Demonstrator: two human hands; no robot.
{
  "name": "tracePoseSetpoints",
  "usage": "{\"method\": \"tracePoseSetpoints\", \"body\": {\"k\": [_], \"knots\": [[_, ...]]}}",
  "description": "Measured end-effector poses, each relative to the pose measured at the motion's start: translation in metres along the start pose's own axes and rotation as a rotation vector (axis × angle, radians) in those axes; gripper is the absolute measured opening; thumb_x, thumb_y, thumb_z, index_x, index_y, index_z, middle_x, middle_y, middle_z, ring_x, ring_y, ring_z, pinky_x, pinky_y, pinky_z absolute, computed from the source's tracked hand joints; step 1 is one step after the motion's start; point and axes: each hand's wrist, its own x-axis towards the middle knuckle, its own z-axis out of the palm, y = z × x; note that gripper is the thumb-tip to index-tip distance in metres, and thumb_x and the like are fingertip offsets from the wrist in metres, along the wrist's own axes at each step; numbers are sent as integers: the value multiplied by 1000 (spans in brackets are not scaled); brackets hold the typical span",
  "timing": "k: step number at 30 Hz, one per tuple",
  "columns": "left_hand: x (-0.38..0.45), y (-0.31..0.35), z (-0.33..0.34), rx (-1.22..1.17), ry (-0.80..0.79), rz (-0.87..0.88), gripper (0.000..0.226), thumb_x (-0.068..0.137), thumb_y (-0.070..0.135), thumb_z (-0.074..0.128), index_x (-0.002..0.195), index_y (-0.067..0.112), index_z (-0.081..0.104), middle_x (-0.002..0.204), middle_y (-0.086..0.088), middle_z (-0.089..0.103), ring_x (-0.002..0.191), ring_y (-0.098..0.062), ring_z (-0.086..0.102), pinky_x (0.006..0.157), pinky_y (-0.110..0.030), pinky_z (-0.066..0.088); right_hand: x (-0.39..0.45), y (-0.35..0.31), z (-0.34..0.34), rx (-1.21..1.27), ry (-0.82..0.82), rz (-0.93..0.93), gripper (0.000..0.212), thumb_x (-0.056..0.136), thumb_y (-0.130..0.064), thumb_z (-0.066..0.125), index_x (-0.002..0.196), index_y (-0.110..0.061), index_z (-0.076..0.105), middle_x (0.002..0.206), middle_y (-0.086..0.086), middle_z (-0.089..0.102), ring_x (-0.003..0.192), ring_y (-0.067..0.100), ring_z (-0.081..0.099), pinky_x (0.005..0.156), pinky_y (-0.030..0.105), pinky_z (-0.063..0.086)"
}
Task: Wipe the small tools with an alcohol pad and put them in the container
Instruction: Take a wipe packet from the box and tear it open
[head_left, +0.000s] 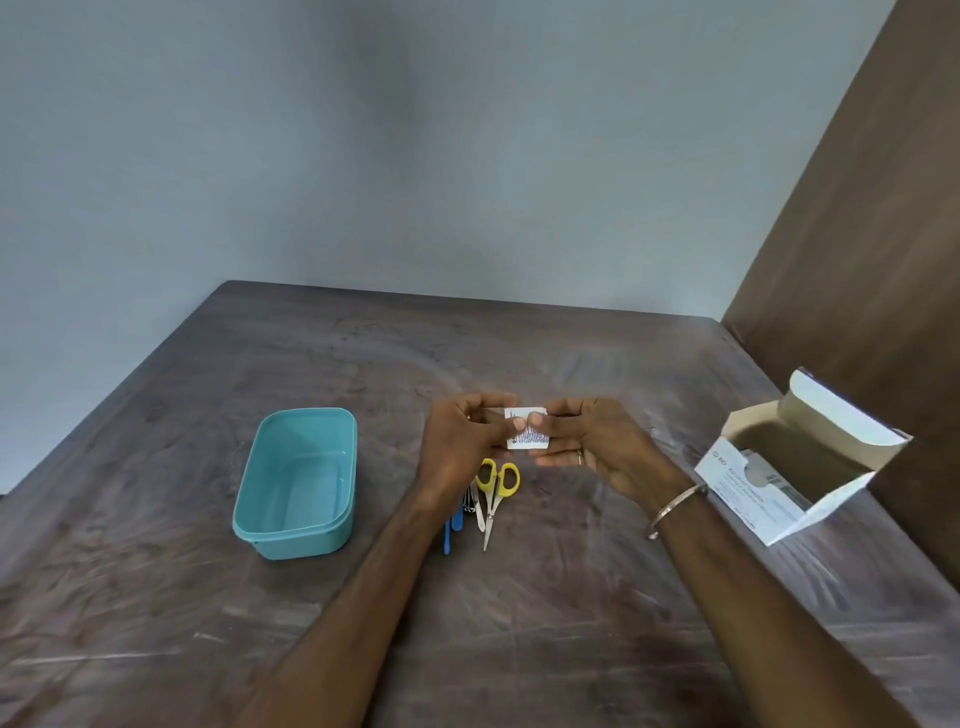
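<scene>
Both hands hold a small white alcohol pad packet above the table's middle. My left hand pinches its left edge and my right hand pinches its right edge. Below the hands lie the small tools: yellow-handled scissors, a metal tool beside them, and a blue-handled tool partly hidden under my left wrist. An empty teal plastic container stands to the left of the tools.
An open white cardboard box of pads sits at the table's right edge, flap up. A brown wooden panel rises at the right. The dark wooden table ends at a grey wall behind.
</scene>
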Motion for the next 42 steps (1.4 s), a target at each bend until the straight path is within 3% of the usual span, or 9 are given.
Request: {"method": "tracePoseSetpoints", "body": {"k": [5,11,20,25,32,42], "knots": [[6,-5,-9,-48,73,-78,26,79,2,77,105,5,72,85,-15,77,71,-24,74,62,-31,62,8,10,2,191,-105,13,26,90,-9,65,113,4,66,104,26,73,86,33,75,71,36,63],[5,-1,-12,-77,44,-115,26,81,2,76,106,3,72,88,-16,77,68,-21,73,59,-25,60,8,15,-2,251,-201,13,29,91,0,59,119,3,64,110,28,70,98,40,72,78,38,62],[3,1,-6,-55,59,-93,32,77,5,80,107,2,71,83,-13,77,69,-25,74,59,-27,61,4,12,-8,226,-210,-56,24,89,-4,62,111,1,68,102,25,74,85,31,75,74,36,63],[1,3,-3,-30,74,-67,30,77,5,80,107,2,72,84,-13,77,69,-25,74,58,-28,62,4,12,-9,246,-231,-68,32,82,-13,67,112,0,69,104,25,73,87,31,75,75,37,62],[0,4,-2,-12,95,-28,26,76,4,80,101,6,75,83,-15,77,67,-26,73,61,-33,62,6,14,-10,273,-226,-60,31,82,-10,65,110,1,69,103,25,73,87,30,75,74,37,63],[1,4,-4,-11,70,-6,27,77,4,79,103,6,74,84,-16,77,72,-29,75,58,-27,61,6,14,-12,289,-222,-43,36,79,-9,66,113,3,67,105,26,73,86,30,75,72,36,63]]}}
